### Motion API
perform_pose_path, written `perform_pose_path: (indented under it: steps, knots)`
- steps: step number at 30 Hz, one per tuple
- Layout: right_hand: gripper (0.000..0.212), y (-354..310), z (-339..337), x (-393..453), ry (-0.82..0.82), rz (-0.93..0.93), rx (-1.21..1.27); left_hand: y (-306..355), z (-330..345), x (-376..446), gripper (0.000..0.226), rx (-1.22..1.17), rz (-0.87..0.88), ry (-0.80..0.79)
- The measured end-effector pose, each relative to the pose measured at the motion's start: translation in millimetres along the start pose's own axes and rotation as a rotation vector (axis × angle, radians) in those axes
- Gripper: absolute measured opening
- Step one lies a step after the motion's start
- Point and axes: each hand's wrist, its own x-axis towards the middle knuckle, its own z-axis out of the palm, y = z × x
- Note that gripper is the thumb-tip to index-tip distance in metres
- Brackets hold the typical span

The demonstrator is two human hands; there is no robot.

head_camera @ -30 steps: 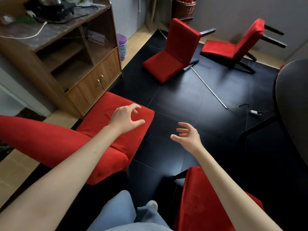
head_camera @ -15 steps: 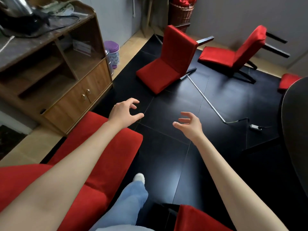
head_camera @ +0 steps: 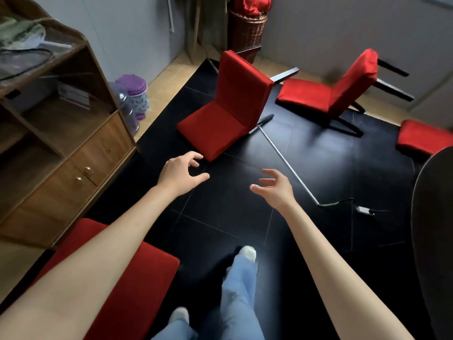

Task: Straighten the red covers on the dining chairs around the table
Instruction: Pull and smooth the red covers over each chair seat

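Observation:
A red-covered chair [head_camera: 228, 111] lies tipped over on the black floor just ahead, its legs pointing right. A second tipped red chair [head_camera: 338, 94] lies farther right. A third red-covered chair [head_camera: 424, 138] shows at the right edge beside the dark round table [head_camera: 434, 229]. Another red seat [head_camera: 127, 285] sits at my lower left, under my left arm. My left hand [head_camera: 182, 174] reaches forward with curled, spread fingers, holding nothing, a short way from the nearest chair's seat. My right hand [head_camera: 274, 187] is also open and empty over the floor.
A wooden cabinet [head_camera: 73, 153] stands on the left with purple-lidded jars [head_camera: 133, 96] beside it. A wicker basket [head_camera: 246, 33] holding red cloth is at the back wall. A thin metal rod [head_camera: 289, 165] and a cable with a small white block [head_camera: 364, 210] lie on the floor.
I have stepped forward: the tipped chairs are nearer, the red seat at my left has dropped back under my arm. Both hands stay open and extended.

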Motion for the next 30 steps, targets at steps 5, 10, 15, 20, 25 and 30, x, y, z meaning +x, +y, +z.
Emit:
perform_pose_path:
  steps: [5, 10, 15, 20, 25, 30]
  knots:
    - [0.064, -12, -49, 111, -0.039, -0.032, -0.016, 32, 41, 95, 0.052, -0.022, -0.05, 0.026]
    - [0.067, -19, -87, 211, -0.116, -0.034, -0.064, 54, 75, 169, 0.052, -0.045, -0.143, 0.048]
    - [0.066, -27, -95, 289, -0.206, -0.032, -0.125, 53, 98, 224, 0.052, -0.059, -0.254, 0.064]
    - [0.066, -51, -86, 373, -0.265, -0.032, -0.179, 39, 109, 289, 0.049, -0.092, -0.32, 0.096]
    - [0.066, -86, -64, 459, -0.291, -0.013, -0.229, 13, 109, 368, 0.048, -0.14, -0.393, 0.136]
    - [0.067, -117, -34, 539, -0.336, 0.04, -0.258, -21, 102, 451, 0.048, -0.168, -0.478, 0.127]
